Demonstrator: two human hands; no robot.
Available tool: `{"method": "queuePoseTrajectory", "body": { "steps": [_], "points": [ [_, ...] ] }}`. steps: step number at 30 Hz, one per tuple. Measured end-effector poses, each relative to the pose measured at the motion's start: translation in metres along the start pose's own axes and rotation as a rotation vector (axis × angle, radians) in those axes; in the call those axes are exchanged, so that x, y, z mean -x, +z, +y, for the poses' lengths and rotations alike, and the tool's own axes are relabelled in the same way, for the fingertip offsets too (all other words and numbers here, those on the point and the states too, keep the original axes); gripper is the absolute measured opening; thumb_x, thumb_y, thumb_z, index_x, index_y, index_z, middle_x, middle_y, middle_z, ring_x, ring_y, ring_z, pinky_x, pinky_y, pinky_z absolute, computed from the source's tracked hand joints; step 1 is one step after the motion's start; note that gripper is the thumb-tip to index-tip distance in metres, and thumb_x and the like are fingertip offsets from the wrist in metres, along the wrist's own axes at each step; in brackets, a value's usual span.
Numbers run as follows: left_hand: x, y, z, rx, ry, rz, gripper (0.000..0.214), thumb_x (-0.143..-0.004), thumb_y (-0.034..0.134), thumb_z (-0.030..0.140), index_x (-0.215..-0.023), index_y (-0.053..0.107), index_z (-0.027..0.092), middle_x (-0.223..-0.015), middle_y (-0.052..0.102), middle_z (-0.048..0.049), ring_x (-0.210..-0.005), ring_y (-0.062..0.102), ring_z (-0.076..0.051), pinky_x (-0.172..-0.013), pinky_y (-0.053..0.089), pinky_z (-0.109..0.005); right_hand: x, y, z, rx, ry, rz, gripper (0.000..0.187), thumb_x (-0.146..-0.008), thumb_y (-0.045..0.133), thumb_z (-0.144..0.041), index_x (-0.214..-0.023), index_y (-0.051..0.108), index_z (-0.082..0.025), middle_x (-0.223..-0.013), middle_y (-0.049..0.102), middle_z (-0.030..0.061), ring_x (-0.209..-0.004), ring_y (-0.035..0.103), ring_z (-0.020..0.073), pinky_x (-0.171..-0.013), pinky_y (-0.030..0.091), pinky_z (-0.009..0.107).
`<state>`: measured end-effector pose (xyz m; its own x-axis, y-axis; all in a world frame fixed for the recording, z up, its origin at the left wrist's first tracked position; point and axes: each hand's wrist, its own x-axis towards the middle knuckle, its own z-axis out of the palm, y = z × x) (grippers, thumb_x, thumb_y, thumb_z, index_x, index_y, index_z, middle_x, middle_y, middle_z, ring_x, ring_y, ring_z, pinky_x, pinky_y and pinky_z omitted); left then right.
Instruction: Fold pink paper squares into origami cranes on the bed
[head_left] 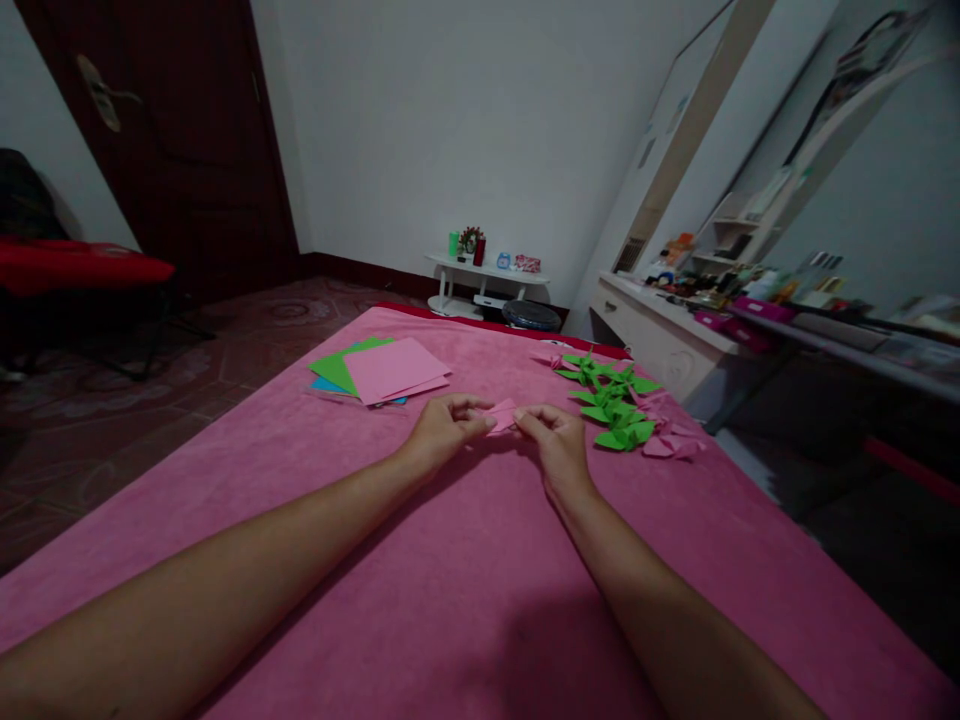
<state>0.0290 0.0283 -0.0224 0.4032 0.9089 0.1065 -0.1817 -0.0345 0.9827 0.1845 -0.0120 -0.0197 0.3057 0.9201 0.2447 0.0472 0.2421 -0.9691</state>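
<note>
Between my two hands is a small piece of folded pink paper (501, 414), held just over the pink cloth (450, 560). My left hand (448, 430) pinches its left end between thumb and fingers. At the right end, the thumb and fingertips of my right hand (556, 440) are closed on it. The finer folds are too small to make out. Left of my hands lies a stack of square paper sheets (397, 368), pink on top, with green and blue below. To the right sit several green folded paper cranes (624, 432) beside pink paper cranes (673, 440).
Beyond the cloth's far edge stands a low white table (487, 268) with small items on it. A white dresser (664, 325) crowded with bottles is at the right. On the left are a red chair (82, 265) and a dark red door (165, 130).
</note>
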Motion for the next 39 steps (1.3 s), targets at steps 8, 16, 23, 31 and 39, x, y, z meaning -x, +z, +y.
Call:
{"method": "queuePoseTrajectory", "body": {
  "steps": [8,16,23,31,39],
  "points": [
    [-0.005,-0.009,0.008,-0.4,0.324,0.004,0.029,-0.07,0.063,0.018,-0.098,0.064,0.012,-0.063,0.06,-0.0001,-0.054,0.053,-0.01,-0.053,0.04,-0.021,-0.002,-0.006,-0.006,0.128,0.047,-0.25,0.02,-0.069,0.062,-0.032,-0.06,0.058,-0.015,-0.047,0.053,-0.0034,-0.04,0.044,0.0089,-0.04,0.033,0.02],
    [-0.005,-0.012,0.008,-0.571,0.507,-0.104,0.046,-0.068,0.063,0.01,-0.113,0.061,0.018,-0.081,0.065,-0.0034,-0.072,0.058,-0.013,-0.068,0.045,-0.025,-0.003,-0.011,-0.004,0.258,0.103,-0.536,0.019,-0.069,0.061,-0.024,-0.053,0.058,-0.013,-0.044,0.051,-0.0025,-0.041,0.043,0.0077,-0.041,0.031,0.02],
    [0.002,0.001,0.0,0.041,0.089,-0.105,0.044,-0.064,0.075,0.032,-0.1,0.065,0.009,-0.087,0.066,-0.012,-0.073,0.06,-0.016,-0.068,0.047,-0.03,0.001,-0.002,0.0,-0.02,0.118,-0.27,0.019,-0.07,0.065,-0.03,-0.062,0.064,-0.013,-0.048,0.058,0.0,-0.038,0.047,0.0095,-0.037,0.035,0.02],
    [0.009,0.005,-0.004,0.049,0.056,-0.06,0.032,-0.072,0.067,0.041,-0.066,0.066,0.009,-0.061,0.064,-0.0072,-0.053,0.054,-0.012,-0.052,0.038,-0.024,0.006,0.005,0.004,-0.028,0.107,-0.275,0.023,-0.071,0.066,-0.033,-0.062,0.066,-0.012,-0.049,0.059,0.0013,-0.039,0.049,0.0095,-0.038,0.038,0.021],
    [0.007,0.004,0.001,-0.004,-0.012,0.041,0.026,-0.063,0.071,0.03,-0.052,0.057,0.011,-0.045,0.05,0.0021,-0.042,0.039,-0.006,-0.044,0.026,-0.021,0.004,0.001,-0.006,-0.007,0.139,-0.355,0.026,-0.066,0.071,-0.037,-0.061,0.06,-0.014,-0.05,0.055,-0.0021,-0.041,0.049,0.0082,-0.041,0.038,0.019]
  ]
}}
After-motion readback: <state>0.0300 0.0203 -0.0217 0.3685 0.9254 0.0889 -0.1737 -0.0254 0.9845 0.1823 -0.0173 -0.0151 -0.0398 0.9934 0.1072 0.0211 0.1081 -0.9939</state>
